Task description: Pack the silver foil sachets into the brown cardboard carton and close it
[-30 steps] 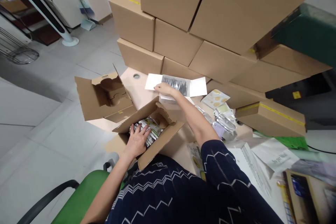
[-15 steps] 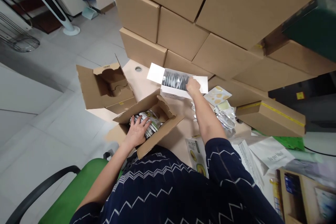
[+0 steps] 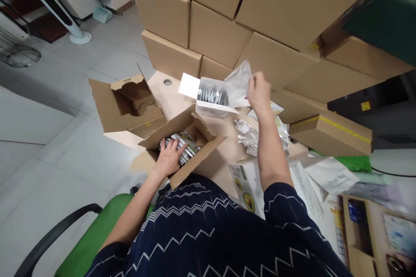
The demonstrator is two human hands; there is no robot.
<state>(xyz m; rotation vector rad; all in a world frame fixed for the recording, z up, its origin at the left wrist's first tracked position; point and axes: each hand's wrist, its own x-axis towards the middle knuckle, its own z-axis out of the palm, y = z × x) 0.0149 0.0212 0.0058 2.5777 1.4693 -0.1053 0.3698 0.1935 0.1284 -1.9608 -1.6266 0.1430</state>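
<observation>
We hold a silvery packet (image 3: 238, 81) pinched in our right hand (image 3: 259, 92), lifted just above the open white box (image 3: 211, 95) of like packets that stands beside that hand on the tabletop (image 3: 227, 149). Our left hand (image 3: 169, 156) lies spread, gripping nothing, on the packets (image 3: 185, 145) in the open cardboard box (image 3: 195, 160) nearer our body. Loose packets (image 3: 247, 134) lie under our right forearm, and stacked cartons (image 3: 260, 17) rise beyond both hands.

1. A wall of stacked brown cardboard boxes (image 3: 221, 34) blocks my reach behind the open white sachet box (image 3: 211, 95)
2. Loose silver sachets (image 3: 247, 135) clutter the beige tabletop (image 3: 227, 149) near my right arm
</observation>
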